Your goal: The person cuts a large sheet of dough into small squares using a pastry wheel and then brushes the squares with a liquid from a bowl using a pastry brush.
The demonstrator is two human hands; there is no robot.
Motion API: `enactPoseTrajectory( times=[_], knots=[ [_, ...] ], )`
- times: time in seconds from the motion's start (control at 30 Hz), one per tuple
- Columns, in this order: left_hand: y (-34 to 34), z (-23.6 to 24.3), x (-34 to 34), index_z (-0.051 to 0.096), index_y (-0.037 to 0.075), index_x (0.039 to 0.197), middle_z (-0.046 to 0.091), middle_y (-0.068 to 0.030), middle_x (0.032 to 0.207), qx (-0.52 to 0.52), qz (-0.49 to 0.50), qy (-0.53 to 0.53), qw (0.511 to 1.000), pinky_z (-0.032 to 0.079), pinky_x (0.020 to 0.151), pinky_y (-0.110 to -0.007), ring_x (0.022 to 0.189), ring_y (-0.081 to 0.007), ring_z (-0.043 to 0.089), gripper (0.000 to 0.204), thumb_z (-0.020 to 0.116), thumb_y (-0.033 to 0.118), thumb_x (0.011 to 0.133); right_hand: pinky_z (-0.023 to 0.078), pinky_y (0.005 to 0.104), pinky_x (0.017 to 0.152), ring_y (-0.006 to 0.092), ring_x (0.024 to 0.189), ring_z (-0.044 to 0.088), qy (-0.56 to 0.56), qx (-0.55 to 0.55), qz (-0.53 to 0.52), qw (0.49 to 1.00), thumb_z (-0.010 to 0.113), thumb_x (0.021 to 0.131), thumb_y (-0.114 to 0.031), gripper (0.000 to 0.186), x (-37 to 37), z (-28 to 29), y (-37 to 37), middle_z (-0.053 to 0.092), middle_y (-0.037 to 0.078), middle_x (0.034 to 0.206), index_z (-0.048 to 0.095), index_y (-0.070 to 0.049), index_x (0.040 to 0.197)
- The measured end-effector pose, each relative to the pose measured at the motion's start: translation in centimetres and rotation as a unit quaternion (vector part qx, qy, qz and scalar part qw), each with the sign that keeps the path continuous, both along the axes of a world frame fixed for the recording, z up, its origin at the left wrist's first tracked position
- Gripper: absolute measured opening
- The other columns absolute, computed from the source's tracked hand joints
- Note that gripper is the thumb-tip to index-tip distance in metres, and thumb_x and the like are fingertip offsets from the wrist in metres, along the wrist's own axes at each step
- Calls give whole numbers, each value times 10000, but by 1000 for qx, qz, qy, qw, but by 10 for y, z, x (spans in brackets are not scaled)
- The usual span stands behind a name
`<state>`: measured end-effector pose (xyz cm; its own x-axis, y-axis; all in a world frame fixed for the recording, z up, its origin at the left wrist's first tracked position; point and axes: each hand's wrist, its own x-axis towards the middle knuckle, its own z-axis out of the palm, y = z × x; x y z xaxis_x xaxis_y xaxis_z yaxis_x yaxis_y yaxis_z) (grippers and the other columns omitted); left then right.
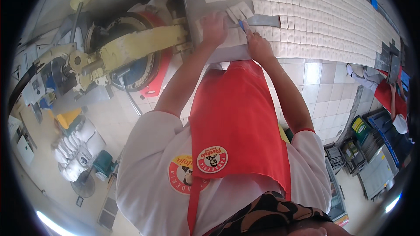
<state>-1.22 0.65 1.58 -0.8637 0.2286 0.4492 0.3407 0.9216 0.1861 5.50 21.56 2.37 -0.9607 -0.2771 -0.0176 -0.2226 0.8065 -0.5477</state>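
Note:
Pale square dough pieces (315, 13) lie in long rows over the grey worktable (234, 53) in front of me. My left hand (214, 28) rests palm down at the table's left part, fingers extended over the dough. Close to its right, my right hand (259, 45) is closed around a small blue tool (241, 25), whose working end I cannot make out. Just beyond the tool's tip sits a short, cut dough strip (239, 12), slightly askew. Right of it, a grey band (264, 20) shows between the rows.
A large yellow-and-red machine (140, 48) with a round bowl stands left of the table. White sacks (78, 153) and a fan (84, 184) are at the lower left. Another person (385, 96) in a red apron is at the far right, near racks and crates (350, 150).

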Motion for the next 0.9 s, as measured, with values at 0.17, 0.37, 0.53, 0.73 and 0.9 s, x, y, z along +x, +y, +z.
enactPoseTrajectory(
  times=[0.17, 0.37, 0.53, 0.73, 0.9],
  knots=[
    [1, -6, -2, 675, 192, 1159, 597, -54, 1219, 11, -13, -3, 1000, 355, 1007, -508, 1196, -293, 538, 270, 660, 212, 891, 582, 532, 787, 445, 873, 707, -12, 5, -7, 1000, 488, 917, -32, 743, -2, -4, 2, 667, 265, 1045, 255, -120, 1617],
    [18, 2, -15, 692, 208, 1167, 595, -47, 1192, -41, -64, -41, 996, 357, 979, -513, 1187, -279, 536, 292, 665, 225, 876, 570, 540, 785, 453, 877, 696, -10, 9, -2, 1000, 489, 961, -64, 694, -2, -7, 3, 677, 282, 1023, 253, -111, 1612],
    [14, 4, -19, 708, 243, 1173, 595, -45, 1175, -69, -117, -43, 990, 354, 955, -513, 1182, -266, 538, 328, 683, 223, 846, 581, 530, 805, 458, 922, 704, -23, 4, 12, 1000, 493, 917, -50, 758, -16, -7, -7, 665, 280, 1077, 238, -131, 1626],
    [11, 7, -25, 717, 298, 1192, 593, -44, 1198, -74, -84, -47, 993, 340, 990, -508, 1180, -266, 538, 340, 667, 232, 862, 577, 534, 794, 441, 875, 702, 14, 26, 10, 1000, 522, 897, -15, 838, -21, -2, -8, 670, 267, 1013, 171, -167, 1642],
    [4, 1, -20, 709, 301, 1202, 593, -53, 1216, -82, -61, -60, 993, 335, 1017, -502, 1186, -274, 535, 332, 638, 238, 884, 591, 517, 753, 436, 858, 712, -88, 64, 51, 993, 558, 911, -58, 771, 42, 28, 28, 678, 256, 977, 249, -94, 1616]
  ],
)
